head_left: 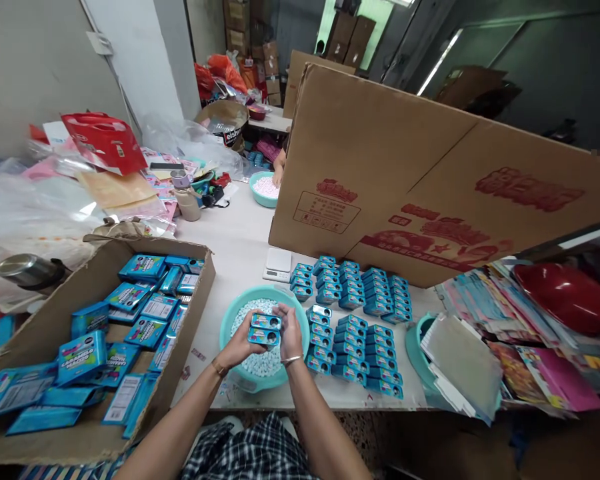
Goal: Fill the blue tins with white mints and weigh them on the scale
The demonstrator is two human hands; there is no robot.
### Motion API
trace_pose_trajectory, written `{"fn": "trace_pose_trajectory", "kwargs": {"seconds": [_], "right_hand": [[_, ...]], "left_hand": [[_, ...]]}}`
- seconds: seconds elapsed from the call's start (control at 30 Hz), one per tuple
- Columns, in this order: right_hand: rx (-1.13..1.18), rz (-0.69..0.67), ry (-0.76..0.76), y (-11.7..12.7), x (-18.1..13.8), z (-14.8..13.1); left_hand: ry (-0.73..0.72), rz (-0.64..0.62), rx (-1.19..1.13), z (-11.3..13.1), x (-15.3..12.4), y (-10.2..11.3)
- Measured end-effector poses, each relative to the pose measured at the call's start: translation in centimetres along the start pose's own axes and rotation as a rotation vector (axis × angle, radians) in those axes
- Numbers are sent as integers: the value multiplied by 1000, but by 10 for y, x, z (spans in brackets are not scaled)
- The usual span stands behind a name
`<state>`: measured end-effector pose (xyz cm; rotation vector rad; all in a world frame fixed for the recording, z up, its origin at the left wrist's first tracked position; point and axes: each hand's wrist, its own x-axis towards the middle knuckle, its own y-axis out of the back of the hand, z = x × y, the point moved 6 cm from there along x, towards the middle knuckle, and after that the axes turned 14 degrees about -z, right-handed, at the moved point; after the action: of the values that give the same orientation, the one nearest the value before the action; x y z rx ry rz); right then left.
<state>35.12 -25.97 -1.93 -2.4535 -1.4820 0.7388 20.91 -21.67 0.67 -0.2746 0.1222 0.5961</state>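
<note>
Two small blue printed boxes [265, 329], stacked together with dark round openings on their ends facing me, are gripped in my left hand [241, 345]. My right hand [291, 333] stands upright beside their right end, fingers stretched and palm turned inward; I cannot tell whether it touches them. Both hands are over a turquoise basin [225, 327]. Small pale-blue and white pellets [266, 365] lie inside it. Just right of the basin, similar blue boxes [350, 343] stand in several rows on the white table [213, 230].
An open carton [193, 307] of blue packs stands at left. A white scale [279, 263] sits behind the basin. A large cardboard panel [380, 160] rises at the back; another person's hand [279, 167] reaches into a second basin [265, 200]. Printed bags [480, 313] are piled at right.
</note>
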Motion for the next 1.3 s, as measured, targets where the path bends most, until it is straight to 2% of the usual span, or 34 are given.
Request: {"fn": "trace_pose_trajectory", "kwargs": {"seconds": [0.1, 0.17, 0.27, 0.33, 0.4, 0.5, 0.57, 0.67, 0.77, 0.87, 0.97, 1.03, 1.1, 1.17, 1.2, 1.3], "right_hand": [[79, 88, -20, 21, -7, -13], [40, 114, 52, 24, -14, -24], [-91, 12, 128, 4, -22, -31], [-102, -100, 73, -9, -24, -28], [-33, -133, 53, -6, -24, -31], [10, 11, 169, 18, -27, -48], [-60, 66, 222, 21, -33, -53], [-135, -50, 134, 0, -39, -41], [-9, -144, -12, -7, -40, -26], [93, -41, -25, 20, -41, -25], [-2, 100, 84, 36, -48, -24], [-111, 55, 115, 22, -52, -15], [-158, -51, 62, 0, -52, 0], [-132, -94, 10, -9, -48, 7], [-112, -80, 3, -6, -45, 6], [-107, 30, 1, 29, -42, -4]], "left_hand": [[19, -8, -49, 7, -12, -1], [2, -10, -51, 11, -16, -4], [-31, -11, -54, 13, -15, -13], [-36, -17, -45, 15, -15, -18], [-36, -43, -29, 20, -17, -19], [-59, -56, -18, 29, -22, -17], [-67, -37, -12, 30, -22, -18], [-44, -11, -24, 24, -18, -26], [6, -22, -99, 16, -21, -29], [43, -39, -190, 11, -32, -26], [50, 7, -236, 1, -40, -23], [57, 42, -225, -7, -39, -26], [76, 52, -194, -14, -35, -27], [79, 67, -139, -14, -31, -19], [60, 87, -100, -11, -27, -9], [-60, 237, 39, 10, -10, 41]]}}
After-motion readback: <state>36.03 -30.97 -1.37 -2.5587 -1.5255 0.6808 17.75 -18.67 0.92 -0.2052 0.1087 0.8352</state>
